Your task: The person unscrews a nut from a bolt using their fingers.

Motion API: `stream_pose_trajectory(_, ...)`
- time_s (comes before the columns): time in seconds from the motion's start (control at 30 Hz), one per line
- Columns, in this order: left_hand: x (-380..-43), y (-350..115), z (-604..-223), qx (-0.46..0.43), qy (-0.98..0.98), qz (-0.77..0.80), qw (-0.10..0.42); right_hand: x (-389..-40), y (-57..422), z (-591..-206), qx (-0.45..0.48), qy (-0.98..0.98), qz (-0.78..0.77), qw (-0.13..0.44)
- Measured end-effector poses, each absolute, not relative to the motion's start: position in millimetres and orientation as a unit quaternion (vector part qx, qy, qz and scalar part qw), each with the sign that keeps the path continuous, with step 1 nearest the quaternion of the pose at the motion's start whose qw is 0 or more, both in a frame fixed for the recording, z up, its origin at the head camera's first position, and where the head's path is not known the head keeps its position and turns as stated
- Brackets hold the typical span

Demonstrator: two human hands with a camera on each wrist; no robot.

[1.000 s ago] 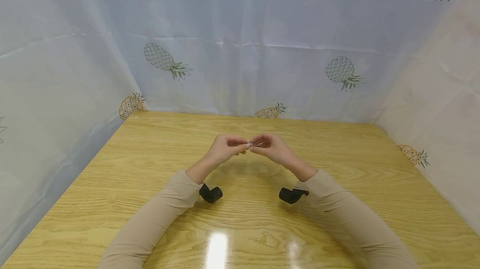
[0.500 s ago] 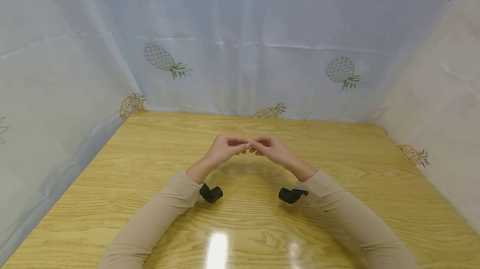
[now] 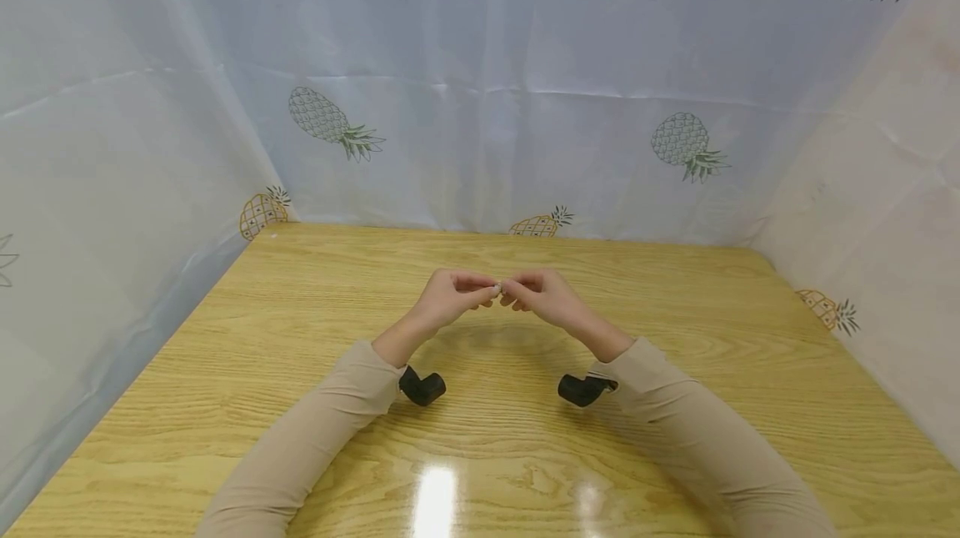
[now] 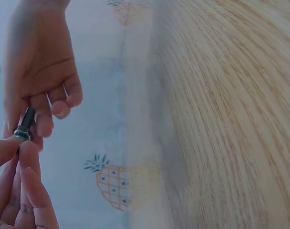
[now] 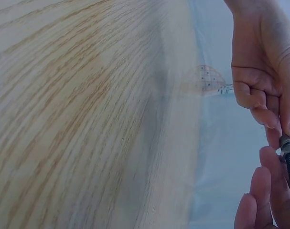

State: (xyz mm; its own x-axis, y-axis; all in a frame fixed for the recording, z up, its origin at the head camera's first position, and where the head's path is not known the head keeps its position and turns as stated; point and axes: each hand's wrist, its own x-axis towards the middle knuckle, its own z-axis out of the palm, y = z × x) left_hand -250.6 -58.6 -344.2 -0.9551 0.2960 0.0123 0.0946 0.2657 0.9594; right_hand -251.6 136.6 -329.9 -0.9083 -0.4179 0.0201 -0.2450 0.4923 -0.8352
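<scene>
A small metal bolt (image 4: 28,116) with a dark threaded shank is between the two hands, raised above the wooden table. My left hand (image 3: 447,296) pinches its head end between thumb and fingertips. A shiny hex nut (image 5: 289,147) sits on the bolt close to that end. My right hand (image 3: 553,298) meets the left one tip to tip, its thumb and index finger pinching at the nut. The shank points toward the right palm. In the head view the fingers hide nearly all of the bolt.
Below the hands lies the wood-grain table (image 3: 480,438). A pale curtain (image 3: 480,154) with printed pineapples encloses the back and sides. Black curved wrist mounts (image 3: 423,389) stick out from under both beige sleeves (image 3: 330,413).
A second ago the right thumb and index finger stood apart with the shank showing between them; they have since come together at the nut. The left hand has stayed in place.
</scene>
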Motion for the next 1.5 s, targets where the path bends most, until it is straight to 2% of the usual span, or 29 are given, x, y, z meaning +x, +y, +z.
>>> stream_pose_trajectory(0.33, -250.9, -59.6, -344.1, 0.124, 0.789, 0.597, 0.081, -252.3, 135.6, -328.0, -0.207, 0.861, -0.46, 0.069)
stream_pose_trajectory(0.6, -252.7, -60.4, -345.2, 0.12, 0.789, 0.595, 0.088, -252.9, 135.1, -329.3, -0.183, 0.857, -0.47, 0.108)
stream_pose_trajectory(0.9, -252.3, -59.8, -345.9, 0.121, 0.79, 0.595, 0.086, -251.3, 134.8, -328.9, -0.201, 0.865, -0.455, 0.067)
stream_pose_trajectory(1.2, -251.8, -59.7, -345.5, 0.123, 0.79, 0.594, 0.089, -252.5, 135.9, -329.5, -0.189, 0.857, -0.466, 0.115)
stream_pose_trajectory(1.5, -252.6, -59.0, -346.0, 0.116, 0.789, 0.596, 0.088, -252.3, 136.2, -330.4, -0.197, 0.857, -0.467, 0.089)
